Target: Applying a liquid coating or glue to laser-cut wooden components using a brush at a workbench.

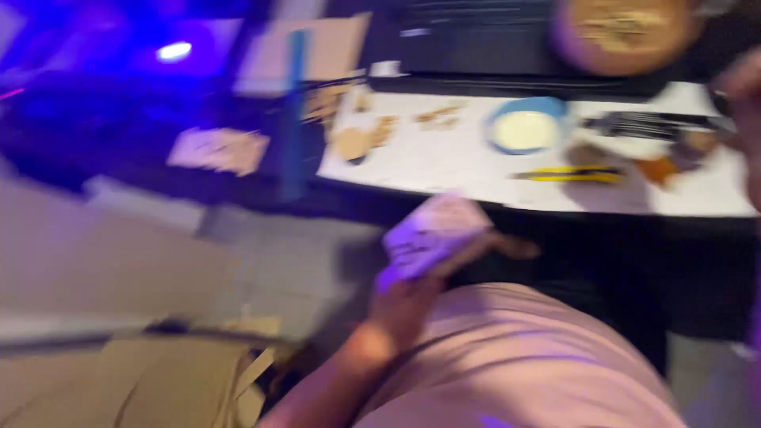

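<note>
The picture is blurred by motion. My left hand [420, 289] is low in the middle, below the table's front edge, and holds a small pale flat piece [432, 234] that looks like card or paper. My right hand [745, 119] shows only as a blurred edge at the far right, close to a dark long tool [650, 123] on the white table [444, 162]. Whether it holds anything cannot be made out. My light-coloured shirt [515, 364] fills the bottom centre.
On the table lie a blue-rimmed round dish [525, 127], a yellow tool [567, 174], small wooden pieces [365, 135] and a round wooden tray [626, 32]. A blue upright bar [293, 111] stands at its left. Cardboard [135, 380] lies on the floor at bottom left.
</note>
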